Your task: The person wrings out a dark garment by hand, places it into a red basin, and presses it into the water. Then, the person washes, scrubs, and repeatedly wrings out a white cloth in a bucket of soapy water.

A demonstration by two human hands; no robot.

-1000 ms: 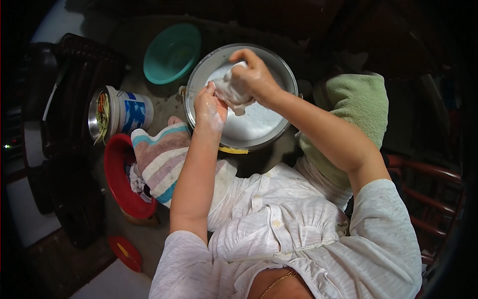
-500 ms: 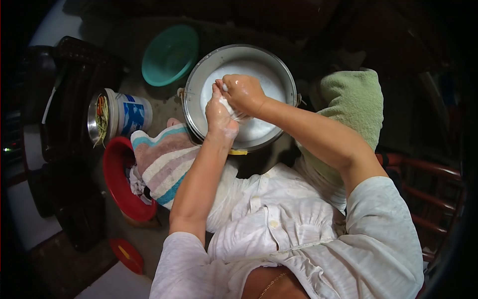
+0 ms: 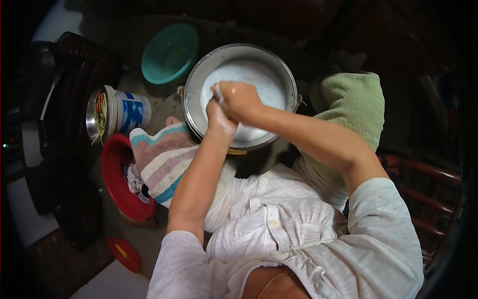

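Observation:
A wide metal pot [image 3: 290, 82] with cloudy white, sudsy liquid [image 3: 264, 79] in it stands in front of me. Above the liquid, my two wet hands are pressed together. My right hand [image 3: 240, 101] is closed over the top in a fist. Under it, my left hand [image 3: 219, 115] is closed too, its fingers mostly hidden. A bit of wet white cloth [image 3: 217, 92] shows between them; the rest of it is covered by the hands.
Left of the pot are a green basin [image 3: 169, 52], a white bucket [image 3: 133, 110] beside a metal bowl of shredded vegetables [image 3: 101, 117], and a red basin [image 3: 112, 174] with cloth inside. A striped towel [image 3: 164, 162] and a green towel [image 3: 351, 107] cover my knees.
My right hand has rolled over and down onto the left, so less white cloth shows between them. More of the liquid's surface is visible behind the hands.

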